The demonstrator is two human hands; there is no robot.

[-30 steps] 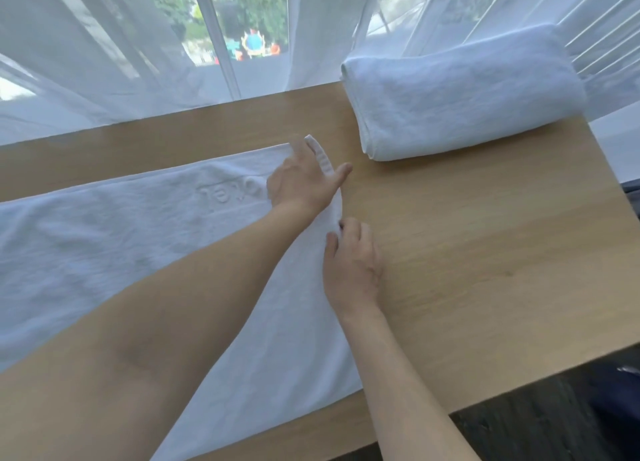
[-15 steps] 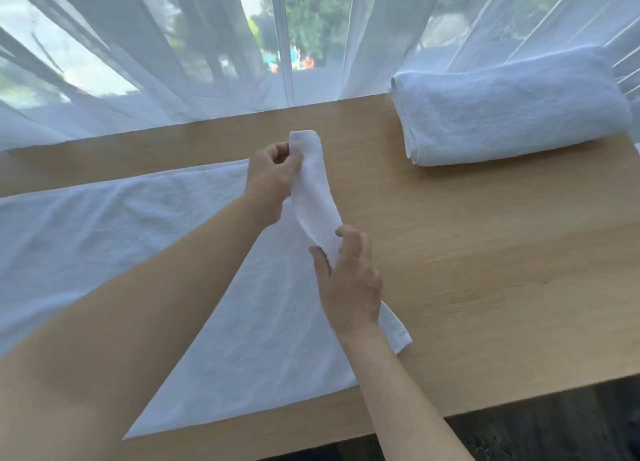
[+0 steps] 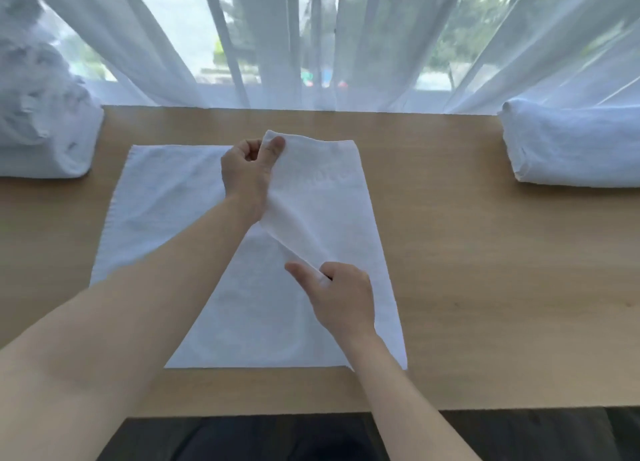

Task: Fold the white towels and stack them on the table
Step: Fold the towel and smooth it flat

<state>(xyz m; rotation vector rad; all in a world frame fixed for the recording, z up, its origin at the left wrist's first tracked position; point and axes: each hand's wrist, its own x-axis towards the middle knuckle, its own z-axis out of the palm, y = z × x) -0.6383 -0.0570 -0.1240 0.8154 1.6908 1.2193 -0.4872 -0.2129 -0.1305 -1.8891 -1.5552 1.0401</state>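
Observation:
A white towel (image 3: 166,197) lies spread on the wooden table (image 3: 485,287), its right end lifted and doubled over toward the left. My left hand (image 3: 247,173) pinches the far corner of that lifted end between thumb and fingers. My right hand (image 3: 341,298) pinches the near corner of the same edge, just above the towel. A folded white towel (image 3: 575,145) rests at the table's far right. A heap of unfolded white towels (image 3: 38,114) stands at the far left.
Sheer white curtains (image 3: 311,45) hang along the table's far edge in front of a window. Bare wood stretches between the spread towel and the folded one. The table's near edge (image 3: 485,408) runs above a dark floor.
Both hands gripped the towel's right edge, raised it and carried it leftward over the rest of the towel. The view swung left, so the folded towel now sits at the far right.

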